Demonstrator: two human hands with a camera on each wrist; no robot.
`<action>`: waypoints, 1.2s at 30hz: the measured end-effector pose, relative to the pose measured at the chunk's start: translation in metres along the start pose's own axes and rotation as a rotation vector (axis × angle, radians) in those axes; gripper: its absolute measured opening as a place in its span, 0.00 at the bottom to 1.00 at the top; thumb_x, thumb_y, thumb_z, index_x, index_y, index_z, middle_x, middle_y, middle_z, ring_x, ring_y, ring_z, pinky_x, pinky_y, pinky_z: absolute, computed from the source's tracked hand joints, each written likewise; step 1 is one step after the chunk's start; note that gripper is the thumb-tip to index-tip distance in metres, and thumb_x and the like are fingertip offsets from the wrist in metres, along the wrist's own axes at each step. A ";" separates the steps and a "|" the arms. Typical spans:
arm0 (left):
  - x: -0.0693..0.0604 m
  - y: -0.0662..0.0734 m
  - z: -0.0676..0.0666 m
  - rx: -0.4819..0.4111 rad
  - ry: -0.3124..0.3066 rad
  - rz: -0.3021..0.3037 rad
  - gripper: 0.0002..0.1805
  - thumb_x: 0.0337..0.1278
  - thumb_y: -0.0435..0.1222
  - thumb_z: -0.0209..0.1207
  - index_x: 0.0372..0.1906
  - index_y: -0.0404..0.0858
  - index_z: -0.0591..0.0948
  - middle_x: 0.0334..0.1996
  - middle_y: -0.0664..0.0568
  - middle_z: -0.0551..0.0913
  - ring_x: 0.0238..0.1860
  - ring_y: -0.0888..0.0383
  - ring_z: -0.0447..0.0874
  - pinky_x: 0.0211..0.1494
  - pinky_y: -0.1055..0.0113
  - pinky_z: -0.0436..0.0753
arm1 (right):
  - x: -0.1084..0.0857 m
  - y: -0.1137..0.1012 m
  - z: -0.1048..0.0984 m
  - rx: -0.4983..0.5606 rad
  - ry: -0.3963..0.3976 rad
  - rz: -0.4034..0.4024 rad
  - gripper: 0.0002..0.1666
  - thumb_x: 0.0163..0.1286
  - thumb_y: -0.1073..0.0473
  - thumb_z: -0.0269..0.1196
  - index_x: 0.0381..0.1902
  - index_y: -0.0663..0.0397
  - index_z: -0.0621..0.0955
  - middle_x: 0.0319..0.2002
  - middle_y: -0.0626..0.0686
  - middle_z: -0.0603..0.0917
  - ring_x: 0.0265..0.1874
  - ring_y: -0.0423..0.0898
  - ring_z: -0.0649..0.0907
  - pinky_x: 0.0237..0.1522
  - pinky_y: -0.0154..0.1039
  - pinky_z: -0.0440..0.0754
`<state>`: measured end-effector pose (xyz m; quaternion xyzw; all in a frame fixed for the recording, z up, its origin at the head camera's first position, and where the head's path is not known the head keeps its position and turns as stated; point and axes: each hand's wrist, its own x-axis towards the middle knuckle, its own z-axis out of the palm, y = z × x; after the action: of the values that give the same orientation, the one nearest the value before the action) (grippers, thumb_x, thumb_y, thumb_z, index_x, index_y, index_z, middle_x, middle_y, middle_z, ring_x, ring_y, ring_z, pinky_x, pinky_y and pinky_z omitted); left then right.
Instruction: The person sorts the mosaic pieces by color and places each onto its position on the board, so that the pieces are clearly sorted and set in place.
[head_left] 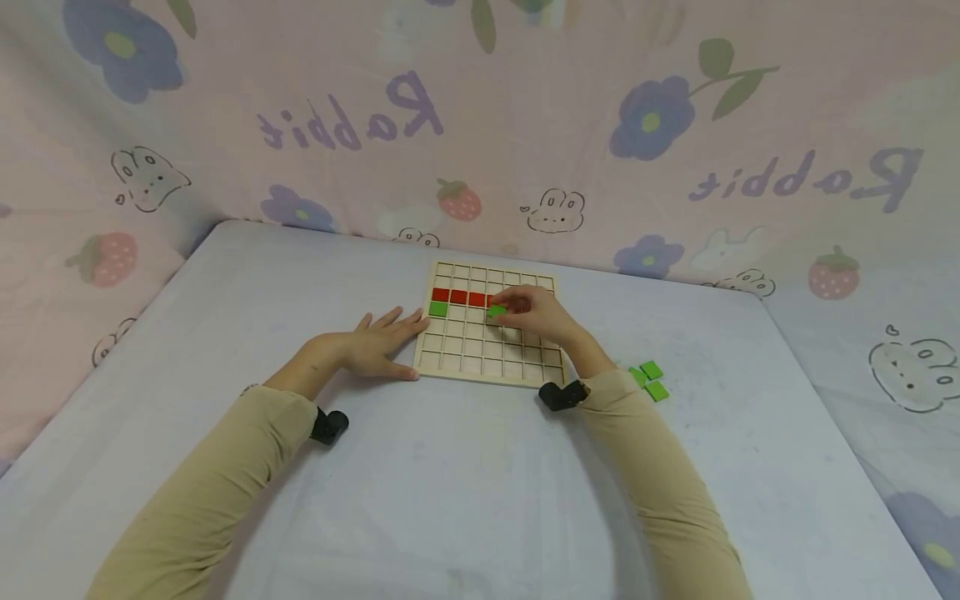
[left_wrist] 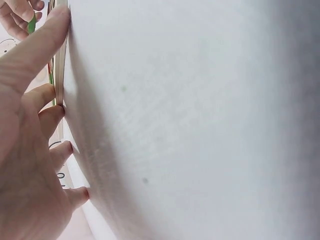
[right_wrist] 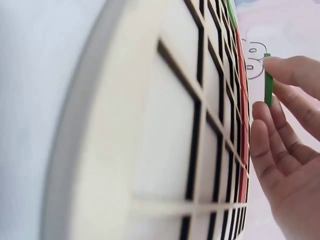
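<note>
A wooden grid board (head_left: 480, 381) lies on the table, a row of red square tiles (head_left: 458, 297) set in its cells. Just below the leftmost red one sits a green tile (head_left: 438, 309). My right hand (head_left: 542, 313) pinches another green tile (head_left: 496, 312) between thumb and fingers above the board; the right wrist view shows this tile (right_wrist: 268, 80) edge-on, raised off the grid. With fingers spread, my left hand (head_left: 377, 345) rests on the table at the board's left edge. In the left wrist view its thumb (left_wrist: 42, 45) touches the board's side.
Several loose green tiles (head_left: 656, 390) lie on the white table (head_left: 420, 500) to the right of the board, partly behind the right forearm. A patterned curtain (head_left: 510, 125) hangs behind the table. Each wrist carries a small black camera (head_left: 330, 426).
</note>
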<state>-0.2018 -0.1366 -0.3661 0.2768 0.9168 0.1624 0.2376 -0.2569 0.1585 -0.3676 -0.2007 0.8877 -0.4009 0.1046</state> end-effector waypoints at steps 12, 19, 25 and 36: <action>0.001 0.000 -0.001 0.003 -0.009 -0.006 0.50 0.61 0.55 0.56 0.77 0.43 0.42 0.78 0.46 0.36 0.76 0.40 0.26 0.72 0.35 0.29 | 0.010 -0.010 0.011 -0.039 -0.009 0.018 0.19 0.62 0.57 0.68 0.51 0.54 0.82 0.43 0.53 0.83 0.42 0.47 0.80 0.44 0.38 0.76; 0.002 -0.001 0.000 0.012 -0.011 -0.005 0.50 0.61 0.56 0.56 0.77 0.43 0.42 0.78 0.47 0.36 0.76 0.41 0.26 0.72 0.35 0.29 | 0.016 -0.015 0.017 -0.020 -0.027 0.008 0.19 0.62 0.58 0.68 0.51 0.56 0.83 0.41 0.53 0.83 0.39 0.46 0.79 0.41 0.34 0.75; 0.000 0.001 -0.002 0.002 -0.010 -0.011 0.49 0.62 0.55 0.56 0.77 0.43 0.42 0.78 0.46 0.36 0.76 0.40 0.26 0.72 0.35 0.30 | 0.022 -0.018 0.022 -0.037 -0.029 0.007 0.19 0.62 0.59 0.67 0.51 0.56 0.83 0.42 0.54 0.83 0.40 0.47 0.80 0.40 0.34 0.75; -0.001 0.003 -0.002 -0.011 -0.008 -0.006 0.49 0.62 0.53 0.57 0.77 0.43 0.43 0.78 0.45 0.37 0.76 0.40 0.26 0.72 0.35 0.29 | 0.027 -0.021 0.028 -0.069 -0.044 0.024 0.19 0.62 0.58 0.68 0.51 0.55 0.82 0.41 0.53 0.82 0.39 0.46 0.79 0.37 0.34 0.75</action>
<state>-0.2008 -0.1353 -0.3633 0.2734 0.9157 0.1657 0.2434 -0.2651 0.1150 -0.3707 -0.2025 0.9007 -0.3644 0.1220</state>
